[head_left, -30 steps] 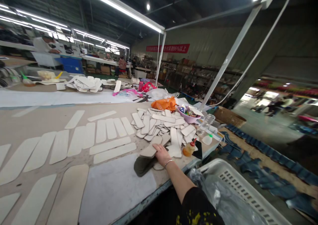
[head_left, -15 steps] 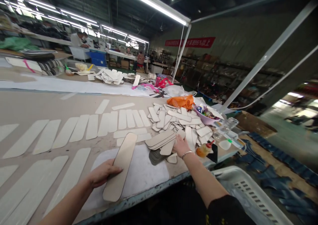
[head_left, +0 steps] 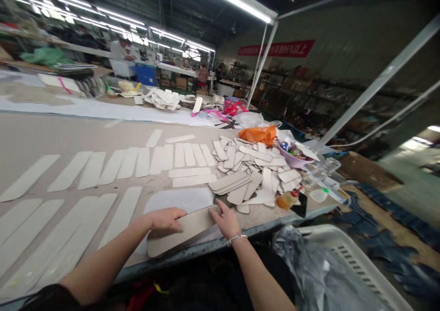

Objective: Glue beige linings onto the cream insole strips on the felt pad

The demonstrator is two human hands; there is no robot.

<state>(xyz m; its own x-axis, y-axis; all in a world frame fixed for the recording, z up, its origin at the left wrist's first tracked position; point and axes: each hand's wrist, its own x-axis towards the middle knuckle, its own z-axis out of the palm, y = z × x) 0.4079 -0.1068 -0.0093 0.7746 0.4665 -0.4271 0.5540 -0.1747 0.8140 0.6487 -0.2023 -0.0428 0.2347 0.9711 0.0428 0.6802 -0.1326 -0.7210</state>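
Strip lights [head_left: 237,2], a red wall banner [head_left: 277,48] and a worktable [head_left: 85,132] spread with flat pieces [head_left: 254,154] mark a factory workshop.

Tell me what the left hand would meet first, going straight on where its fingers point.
Probably the right hand, which holds the other end of the long pale piece; the left hand points along that piece towards it. One view leaves the exact height unclear.

Long beige panel [head_left: 194,225], rounded corners, held aslant, near table's [head_left: 85,130] front edge
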